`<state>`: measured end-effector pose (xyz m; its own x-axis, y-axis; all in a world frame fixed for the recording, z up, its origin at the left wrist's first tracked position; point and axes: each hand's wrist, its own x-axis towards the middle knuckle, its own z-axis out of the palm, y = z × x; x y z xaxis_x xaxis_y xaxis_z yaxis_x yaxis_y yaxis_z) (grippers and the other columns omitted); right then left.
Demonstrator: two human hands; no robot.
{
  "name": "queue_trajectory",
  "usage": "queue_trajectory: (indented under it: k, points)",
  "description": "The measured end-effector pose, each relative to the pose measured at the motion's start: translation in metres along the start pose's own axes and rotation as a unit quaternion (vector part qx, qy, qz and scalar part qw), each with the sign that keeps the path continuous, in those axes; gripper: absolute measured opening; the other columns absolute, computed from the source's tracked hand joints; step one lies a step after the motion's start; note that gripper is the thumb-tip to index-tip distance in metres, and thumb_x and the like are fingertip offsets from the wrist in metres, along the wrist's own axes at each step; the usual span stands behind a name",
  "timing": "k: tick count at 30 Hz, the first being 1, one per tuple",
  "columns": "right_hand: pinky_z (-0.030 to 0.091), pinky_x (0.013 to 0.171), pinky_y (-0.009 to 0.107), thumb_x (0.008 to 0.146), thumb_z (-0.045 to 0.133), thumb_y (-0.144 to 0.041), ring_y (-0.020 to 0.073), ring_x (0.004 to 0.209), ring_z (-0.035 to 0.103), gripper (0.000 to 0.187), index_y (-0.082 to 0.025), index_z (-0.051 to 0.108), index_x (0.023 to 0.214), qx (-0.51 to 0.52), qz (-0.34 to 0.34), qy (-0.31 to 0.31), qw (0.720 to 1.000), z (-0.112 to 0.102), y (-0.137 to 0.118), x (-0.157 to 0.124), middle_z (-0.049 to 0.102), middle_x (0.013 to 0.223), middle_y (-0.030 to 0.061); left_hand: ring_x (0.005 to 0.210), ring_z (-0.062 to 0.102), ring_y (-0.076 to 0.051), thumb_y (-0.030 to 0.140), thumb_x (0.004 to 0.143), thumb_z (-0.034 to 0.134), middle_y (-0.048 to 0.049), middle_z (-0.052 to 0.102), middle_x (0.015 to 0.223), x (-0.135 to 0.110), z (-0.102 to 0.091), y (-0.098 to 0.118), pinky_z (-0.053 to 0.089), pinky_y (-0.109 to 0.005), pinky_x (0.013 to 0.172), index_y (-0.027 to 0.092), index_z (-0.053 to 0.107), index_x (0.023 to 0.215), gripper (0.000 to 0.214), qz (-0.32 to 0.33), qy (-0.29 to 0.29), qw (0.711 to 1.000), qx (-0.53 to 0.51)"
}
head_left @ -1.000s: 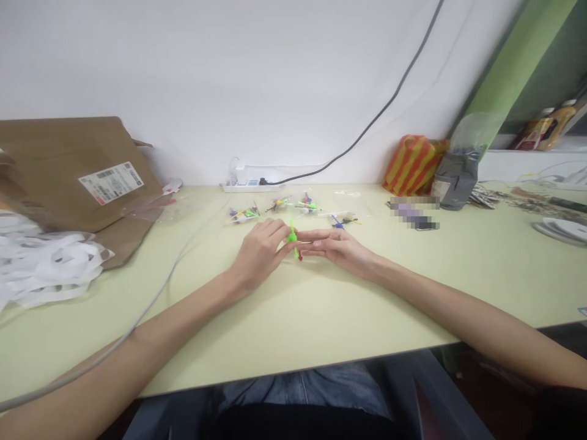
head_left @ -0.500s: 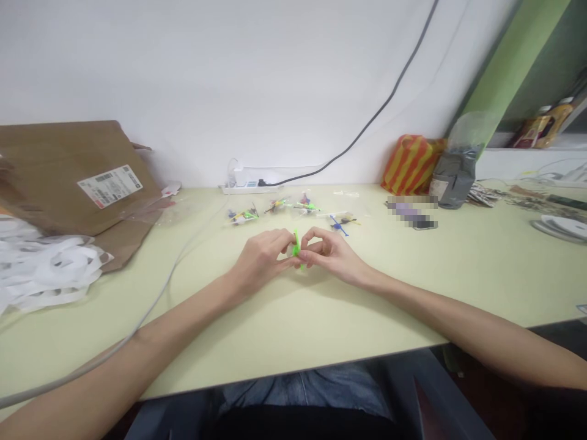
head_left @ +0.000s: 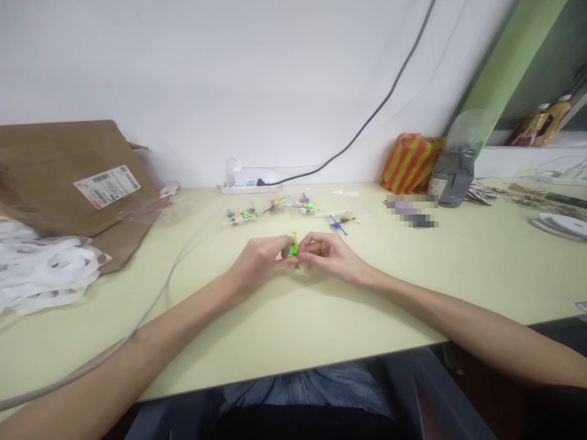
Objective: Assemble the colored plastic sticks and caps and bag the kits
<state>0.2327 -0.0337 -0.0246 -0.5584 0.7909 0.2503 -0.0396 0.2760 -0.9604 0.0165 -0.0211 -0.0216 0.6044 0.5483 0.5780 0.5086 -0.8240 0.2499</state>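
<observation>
A small bright green plastic piece (head_left: pixel 294 249) with thin arms is held above the table between both hands, near the middle of the view. My left hand (head_left: pixel 262 260) pinches it from the left with thumb and fingers. From the right, my right hand (head_left: pixel 332 256) has its thumb and curled fingers closed on the same piece. The fingers hide part of it, so its full shape does not show. Just beyond the hands lie a blue plastic piece (head_left: pixel 338 226) and small mixed-colour clusters of similar plastic parts (head_left: pixel 243 214).
A power strip (head_left: pixel 250 188) with a black cable (head_left: pixel 380 110) sits against the wall. On the left are a brown cardboard package (head_left: pixel 59 177), white strips (head_left: pixel 50 269) and a grey cable (head_left: pixel 160 293). A striped bag (head_left: pixel 408 164) and a grey pouch (head_left: pixel 454 177) stand at right.
The green piece stays between both hands and has shifted very slightly left. My right index finger has curled in closer to it. The things on the table have not moved.
</observation>
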Motion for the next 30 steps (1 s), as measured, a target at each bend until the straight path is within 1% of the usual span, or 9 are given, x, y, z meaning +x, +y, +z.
queue_trajectory:
  k: [3, 6, 10, 12, 17, 19, 21, 25, 30]
  points:
    - [0.049, 0.069, 0.029, 0.084, 0.074, -0.044, 0.0149, 0.071, 0.065, 0.031, -0.017, 0.061, 0.092, -0.001, -0.001, 0.0, 1.0, -0.001, 0.001, 0.0, 0.073, 0.081, 0.0047, 0.058, 0.057, -0.009, 0.041, 0.095, 0.06, 0.0039, 0.064, 0.07, 0.001, -0.001, 0.0, 0.04, -0.02, 0.056, 0.019, 0.06, 0.083, 0.025, -0.001, 0.004, 1.0, 0.004]
    - [0.052, 0.069, 0.029, 0.087, 0.071, -0.045, 0.0156, 0.072, 0.067, 0.031, -0.018, 0.062, 0.099, -0.015, -0.008, 0.017, 1.0, -0.002, 0.003, 0.0, 0.074, 0.083, 0.005, 0.057, 0.055, -0.008, 0.044, 0.095, 0.06, 0.0036, 0.065, 0.07, 0.002, -0.003, 0.0, 0.041, -0.021, 0.056, 0.019, 0.061, 0.083, 0.028, 0.003, 0.015, 1.0, 0.007]
    - [0.054, 0.067, 0.03, 0.089, 0.068, -0.046, 0.0166, 0.071, 0.068, 0.037, -0.021, 0.058, 0.113, -0.027, -0.028, 0.025, 0.999, -0.003, 0.002, 0.0, 0.073, 0.083, 0.0034, 0.057, 0.057, -0.009, 0.045, 0.095, 0.061, 0.0037, 0.066, 0.07, 0.003, -0.002, 0.003, 0.041, -0.02, 0.056, 0.019, 0.061, 0.086, 0.027, 0.012, 0.022, 1.0, 0.01]
    - [0.053, 0.066, 0.03, 0.089, 0.067, -0.046, 0.0165, 0.07, 0.067, 0.036, -0.021, 0.057, 0.114, -0.036, -0.035, 0.023, 0.998, -0.002, 0.001, 0.0, 0.072, 0.08, 0.0023, 0.057, 0.059, -0.009, 0.046, 0.094, 0.061, 0.0038, 0.065, 0.069, 0.003, -0.001, 0.005, 0.04, -0.021, 0.056, 0.019, 0.061, 0.085, 0.029, 0.018, 0.023, 0.999, 0.028]
    - [0.049, 0.063, 0.028, 0.09, 0.067, -0.044, 0.0153, 0.065, 0.064, 0.027, -0.022, 0.057, 0.102, -0.114, -0.06, 0.061, 0.99, 0.005, -0.003, -0.003, 0.068, 0.073, -0.0003, 0.052, 0.057, -0.012, 0.054, 0.093, 0.06, 0.0031, 0.06, 0.06, 0.002, 0.003, 0.007, 0.038, -0.025, 0.056, 0.019, 0.062, 0.081, 0.037, 0.041, 0.05, 0.99, 0.127]
    - [0.046, 0.06, 0.027, 0.09, 0.066, -0.044, 0.0147, 0.064, 0.062, 0.024, -0.022, 0.057, 0.094, -0.141, -0.068, 0.064, 0.985, 0.007, -0.004, -0.003, 0.066, 0.072, -0.0009, 0.051, 0.054, -0.012, 0.054, 0.093, 0.059, 0.0032, 0.058, 0.058, 0.001, 0.004, 0.007, 0.038, -0.025, 0.056, 0.019, 0.062, 0.079, 0.038, 0.048, 0.053, 0.987, 0.146]
    - [0.045, 0.059, 0.026, 0.09, 0.065, -0.044, 0.0144, 0.065, 0.061, 0.024, -0.022, 0.055, 0.088, -0.158, -0.071, 0.057, 0.983, 0.007, -0.005, -0.004, 0.065, 0.072, -0.0006, 0.051, 0.054, -0.012, 0.055, 0.092, 0.06, 0.0026, 0.059, 0.059, 0.001, 0.004, 0.007, 0.038, -0.025, 0.056, 0.019, 0.061, 0.078, 0.039, 0.05, 0.054, 0.986, 0.146]
    - [0.045, 0.061, 0.027, 0.091, 0.064, -0.043, 0.0136, 0.065, 0.06, 0.025, -0.021, 0.053, 0.087, -0.131, -0.065, 0.036, 0.989, 0.005, -0.006, -0.003, 0.064, 0.076, 0.0, 0.057, 0.06, -0.013, 0.052, 0.094, 0.06, 0.0008, 0.066, 0.067, 0.002, 0.003, 0.006, 0.041, -0.026, 0.059, 0.019, 0.06, 0.082, 0.035, 0.074, 0.038, 0.989, 0.124]
    - [0.044, 0.06, 0.026, 0.092, 0.063, -0.042, 0.0122, 0.064, 0.057, 0.027, -0.021, 0.048, 0.085, -0.086, -0.061, 0.011, 0.994, 0.001, -0.005, -0.003, 0.062, 0.074, -0.0009, 0.066, 0.062, -0.014, 0.038, 0.1, 0.052, -0.0012, 0.069, 0.075, 0.005, -0.001, 0.005, 0.043, -0.027, 0.063, 0.019, 0.062, 0.092, 0.023, 0.1, -0.015, 0.99, 0.101]
